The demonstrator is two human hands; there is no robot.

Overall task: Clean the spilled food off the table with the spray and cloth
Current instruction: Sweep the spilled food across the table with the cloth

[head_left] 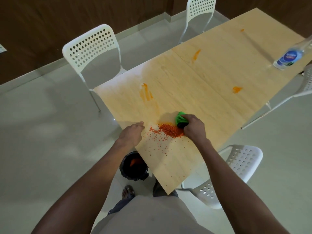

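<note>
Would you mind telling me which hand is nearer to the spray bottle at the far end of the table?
The right hand, gripping the green cloth beside the lentil pile, is nearer the spray bottle. The left hand lies farther away at the table's left edge.

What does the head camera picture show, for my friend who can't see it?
A person's right hand pushes a green cloth against a pile of orange crumbs on a wooden table, while the left hand waits at the edge. A spray bottle stands far off.

Single head view, looking steeply down and forward over table [211, 78] corner, hands near, wide-angle.
</note>
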